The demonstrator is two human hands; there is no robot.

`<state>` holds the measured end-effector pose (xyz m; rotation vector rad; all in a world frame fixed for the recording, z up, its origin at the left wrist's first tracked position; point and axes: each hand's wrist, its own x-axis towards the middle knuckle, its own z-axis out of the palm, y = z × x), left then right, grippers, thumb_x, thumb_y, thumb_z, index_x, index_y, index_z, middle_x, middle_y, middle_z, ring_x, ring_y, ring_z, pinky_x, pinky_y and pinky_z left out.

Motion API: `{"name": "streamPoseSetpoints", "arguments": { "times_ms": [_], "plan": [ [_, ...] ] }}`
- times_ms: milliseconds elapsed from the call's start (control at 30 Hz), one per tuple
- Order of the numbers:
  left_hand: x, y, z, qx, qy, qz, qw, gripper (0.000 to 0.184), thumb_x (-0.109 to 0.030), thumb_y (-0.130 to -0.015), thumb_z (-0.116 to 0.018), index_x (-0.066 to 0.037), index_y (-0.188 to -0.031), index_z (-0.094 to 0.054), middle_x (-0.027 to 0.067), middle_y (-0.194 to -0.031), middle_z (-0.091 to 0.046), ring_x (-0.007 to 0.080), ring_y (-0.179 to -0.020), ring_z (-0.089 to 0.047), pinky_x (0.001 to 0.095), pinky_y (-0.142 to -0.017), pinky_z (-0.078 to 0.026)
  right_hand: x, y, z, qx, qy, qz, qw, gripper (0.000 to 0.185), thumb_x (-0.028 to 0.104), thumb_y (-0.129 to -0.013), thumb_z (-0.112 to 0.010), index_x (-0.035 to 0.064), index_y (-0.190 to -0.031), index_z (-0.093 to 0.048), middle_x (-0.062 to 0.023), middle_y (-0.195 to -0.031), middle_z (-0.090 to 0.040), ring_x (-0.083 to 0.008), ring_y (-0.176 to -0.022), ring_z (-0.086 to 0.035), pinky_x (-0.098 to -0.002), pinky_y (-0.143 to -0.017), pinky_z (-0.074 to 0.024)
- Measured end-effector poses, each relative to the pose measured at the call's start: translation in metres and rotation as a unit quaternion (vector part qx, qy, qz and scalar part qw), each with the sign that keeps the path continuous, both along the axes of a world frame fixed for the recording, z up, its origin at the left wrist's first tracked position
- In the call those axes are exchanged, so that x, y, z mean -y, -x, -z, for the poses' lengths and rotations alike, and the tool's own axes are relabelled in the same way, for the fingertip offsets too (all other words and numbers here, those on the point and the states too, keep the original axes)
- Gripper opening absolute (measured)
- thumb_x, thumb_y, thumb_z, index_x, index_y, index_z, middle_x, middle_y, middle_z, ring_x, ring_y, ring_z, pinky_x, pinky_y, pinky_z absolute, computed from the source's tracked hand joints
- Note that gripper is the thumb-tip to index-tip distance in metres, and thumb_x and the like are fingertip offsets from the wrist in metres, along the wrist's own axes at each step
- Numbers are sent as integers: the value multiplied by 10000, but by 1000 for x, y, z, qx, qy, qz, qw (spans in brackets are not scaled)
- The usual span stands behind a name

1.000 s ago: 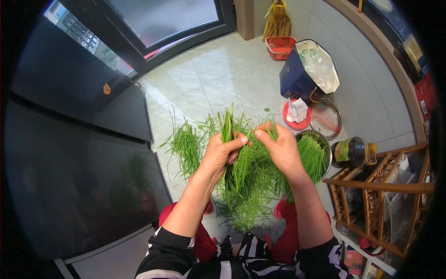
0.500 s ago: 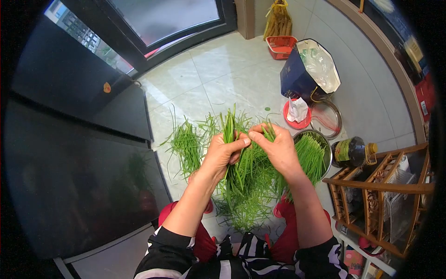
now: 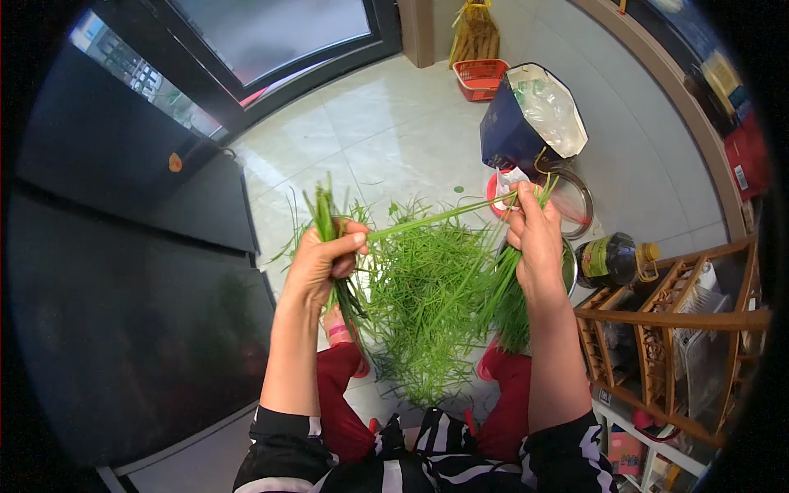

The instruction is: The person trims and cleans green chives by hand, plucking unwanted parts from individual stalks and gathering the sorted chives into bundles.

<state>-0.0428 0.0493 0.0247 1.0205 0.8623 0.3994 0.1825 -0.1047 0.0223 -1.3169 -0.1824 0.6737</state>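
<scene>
Pale floor tiles (image 3: 394, 164) lie under loose greens (image 3: 427, 304). My left hand (image 3: 316, 264) clutches a bunch (image 3: 323, 215); my right hand (image 3: 539, 246) pinches thin strands (image 3: 444, 217). They look light, limp, bruisable; best held gently near the ends.

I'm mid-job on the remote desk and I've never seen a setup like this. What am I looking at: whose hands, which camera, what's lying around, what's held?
There is no machine here: these are a person's own bare hands. Every picture comes from one camera worn on the head, looking forward and down. The left hand grips a bunch of long green stalks. The right hand also holds greens, and a thin strand stretches between both hands. Below, a loose green pile covers part of the tiled floor. Beyond the right hand are a dark bottle with a yellow cap, a navy bag and a red basket.
</scene>
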Motion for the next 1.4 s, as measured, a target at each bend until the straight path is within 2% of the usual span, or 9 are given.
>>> {"name": "streamPoseSetpoints", "arguments": {
  "times_ms": [400,533,667,767,800,967,1033,1133,1400],
  "plan": [
    [-17,17,10,28,3,-149,988,141,-115,-805,-665,-25,-879,-586,38,-696,-559,66,-390,-349,224,-405,-285,1,-2,0,-6,-28,18,999,211,308,-936,-494,106,-882,-521,60,-653,-412,-16,-484,-286,-201,-426,-203],
    [-10,12,8,118,72,-53,989,179,-198,-832,-623,-38,-894,-572,45,-764,-541,67,-428,-349,224,-436,-282,1,0,-2,65,-6,-75,995,250,335,-948,-439,112,-844,-486,-21,-761,-561,-69,-503,-375,-235,-478,-327],
    [4,-4,13,192,164,35,967,208,-173,-788,-556,-18,-926,-535,82,-764,-527,106,-446,-387,251,-452,-327,-5,19,-9,-48,-23,-184,981,269,331,-959,-436,69,-905,-461,-52,-705,-530,-90,-466,-417,-263,-448,-407],
    [19,-15,11,178,170,92,965,196,-177,-798,-542,-25,-919,-515,81,-755,-518,118,-471,-405,258,-464,-331,-7,30,-6,-59,-31,-264,962,251,308,-962,-446,60,-923,-449,-35,-650,-487,-87,-456,-404,-242,-416,-370],
    [23,-18,11,164,160,99,968,190,-183,-807,-536,-28,-915,-510,79,-746,-507,121,-476,-408,260,-468,-332,-9,37,-10,-80,-39,-258,962,241,322,-956,-478,86,-909,-470,35,-602,-394,-32,-438,-330,-184,-388,-263],
    [39,-26,16,153,182,136,962,191,-182,-812,-533,-26,-919,-512,80,-739,-499,122,-467,-406,262,-467,-337,-18,49,-2,29,0,-249,968,175,240,-902,-596,86,-921,-517,100,-589,-352,9,-437,-265,-168,-390,-186],
    [43,-28,16,146,197,166,955,192,-178,-813,-531,-23,-924,-516,80,-738,-498,122,-457,-403,258,-469,-340,-18,51,0,65,36,-200,977,238,263,-877,-624,25,-881,-611,35,-750,-565,-50,-704,-487,-226,-651,-406],
    [49,-30,17,130,189,188,955,175,-159,-817,-533,-24,-928,-524,81,-732,-515,121,-457,-414,250,-466,-339,-19,52,-4,66,46,-189,979,223,239,-875,-628,19,-909,-623,37,-759,-573,-62,-727,-506,-236,-680,-420],
    [27,-21,4,64,109,108,986,165,-191,-866,-591,-37,-882,-535,-6,-571,-458,66,-412,-370,203,-384,-268,-11,29,-3,9,25,-48,998,211,237,-880,-619,38,-948,-615,34,-700,-535,-10,-484,-337,-199,-425,-270]
  ]
}}
